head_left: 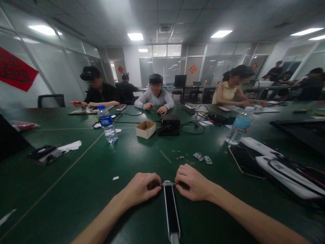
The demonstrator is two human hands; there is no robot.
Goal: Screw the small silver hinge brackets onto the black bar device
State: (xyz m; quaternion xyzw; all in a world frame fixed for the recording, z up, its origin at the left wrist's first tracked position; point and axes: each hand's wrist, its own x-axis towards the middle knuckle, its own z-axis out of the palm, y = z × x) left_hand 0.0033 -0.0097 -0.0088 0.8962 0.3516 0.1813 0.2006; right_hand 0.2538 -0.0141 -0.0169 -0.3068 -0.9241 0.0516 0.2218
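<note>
A long black bar with silver edges (pixel 171 210) lies on the green table (pixel 83 189), pointing away from me. My left hand (pixel 141 188) is curled in a pinch at the left side of the bar's far end. My right hand (pixel 194 183) is curled the same way at the right side of that end. What the fingertips grip there is too small to make out. Just beyond the hands lie several small rings and washers (pixel 184 158) and two small metal brackets (pixel 203 157).
A cardboard box (pixel 145 129) and a black device with cables (pixel 169 124) stand mid-table. Water bottles stand at the left (pixel 107 124) and right (pixel 239 126). A white appliance with a cord (pixel 284 171) lies at the right. Three people sit across the table.
</note>
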